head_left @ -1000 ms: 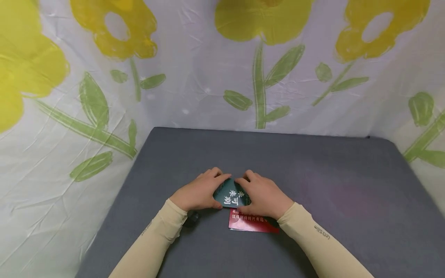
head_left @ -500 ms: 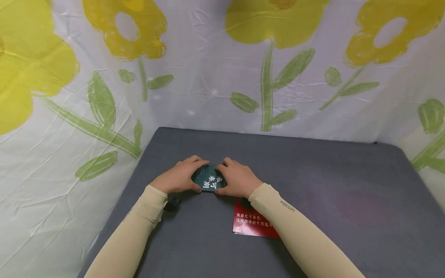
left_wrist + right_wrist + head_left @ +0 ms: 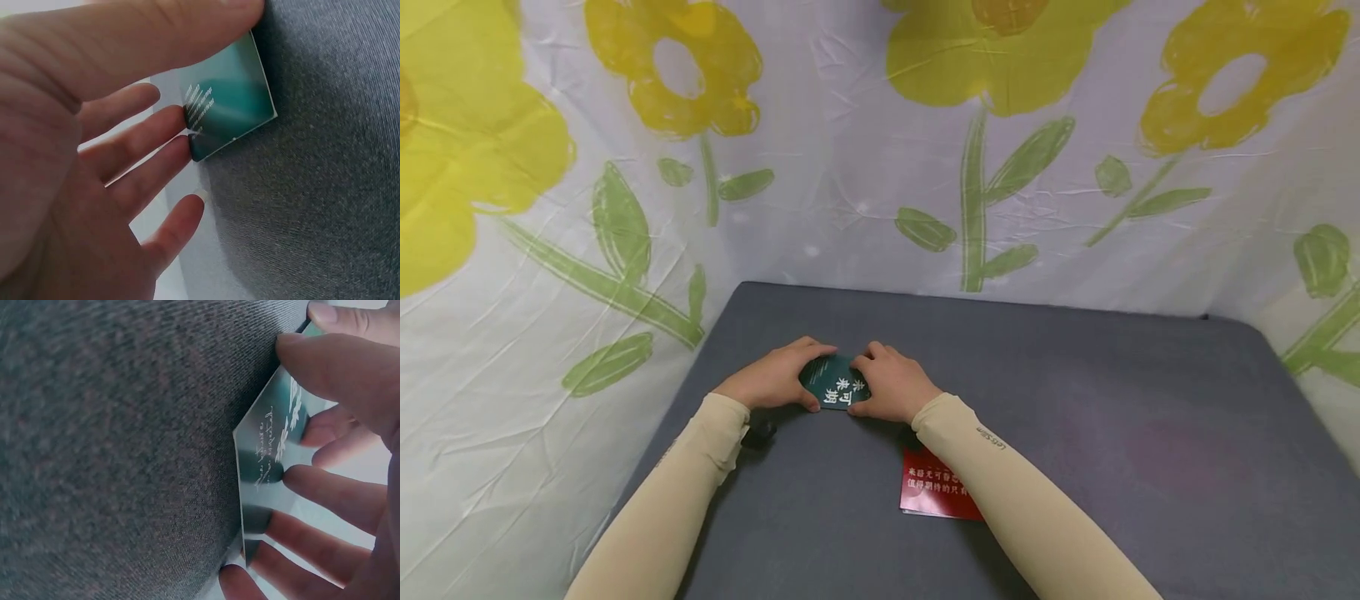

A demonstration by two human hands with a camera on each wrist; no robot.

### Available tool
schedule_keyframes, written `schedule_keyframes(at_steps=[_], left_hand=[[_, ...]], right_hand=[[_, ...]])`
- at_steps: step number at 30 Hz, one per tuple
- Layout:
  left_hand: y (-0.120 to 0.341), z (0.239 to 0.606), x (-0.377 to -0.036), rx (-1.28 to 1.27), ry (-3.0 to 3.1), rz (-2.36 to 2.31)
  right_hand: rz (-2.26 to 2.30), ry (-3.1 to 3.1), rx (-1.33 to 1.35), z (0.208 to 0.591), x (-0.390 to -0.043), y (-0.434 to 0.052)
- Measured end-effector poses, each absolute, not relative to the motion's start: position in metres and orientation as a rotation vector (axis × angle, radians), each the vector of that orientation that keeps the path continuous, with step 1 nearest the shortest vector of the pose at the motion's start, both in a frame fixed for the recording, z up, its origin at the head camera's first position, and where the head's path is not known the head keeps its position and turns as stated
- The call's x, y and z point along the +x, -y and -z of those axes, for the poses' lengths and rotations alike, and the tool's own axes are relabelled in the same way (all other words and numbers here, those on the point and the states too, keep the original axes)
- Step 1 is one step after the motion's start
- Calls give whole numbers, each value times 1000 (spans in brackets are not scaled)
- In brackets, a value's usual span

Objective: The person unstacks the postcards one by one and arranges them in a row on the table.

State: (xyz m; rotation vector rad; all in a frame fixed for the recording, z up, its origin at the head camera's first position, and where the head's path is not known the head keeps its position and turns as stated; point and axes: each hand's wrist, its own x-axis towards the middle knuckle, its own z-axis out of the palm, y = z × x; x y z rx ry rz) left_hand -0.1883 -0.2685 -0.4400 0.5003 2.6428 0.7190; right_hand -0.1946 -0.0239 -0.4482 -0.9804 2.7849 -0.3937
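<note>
A dark green card (image 3: 838, 390) with white characters sits just above the grey table (image 3: 1075, 400), held between both hands. My left hand (image 3: 778, 377) pinches its left edge, with the thumb at the near corner and the fingers at the far side. My right hand (image 3: 887, 383) pinches the right edge in the same way. In the left wrist view the thumb lies over the green card (image 3: 232, 103) and the fingertips (image 3: 181, 119) touch its edge. The right wrist view shows the green card (image 3: 273, 456) tilted, with several fingers behind it.
A red card (image 3: 934, 490) with white print lies flat on the table, partly under my right forearm. A small black object (image 3: 763, 432) sits by my left wrist. A flowered white sheet (image 3: 865, 183) hangs behind and beside the table.
Both hands carried the green card away from me and to the left, off the red card. The red card stayed put and now lies near my right forearm.
</note>
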Motion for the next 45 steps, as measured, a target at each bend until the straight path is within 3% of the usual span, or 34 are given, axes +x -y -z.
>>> schedule_keyframes(at_steps=[13,21,34,45], left_hand=[[259,446,-189,495,-2629,-714],[245,443,-175,490,-2772,-571],[148,435,-122,826,-2667,-549],[114,444,-90,949,-2641,-444]], right_hand=[[356,-2796,-963,455,-189,11],[472,-2745,-881,443,-169,-29],[557,-2761,-850,433,-115,-115],[576,-2804,-772,448,-68,-154]])
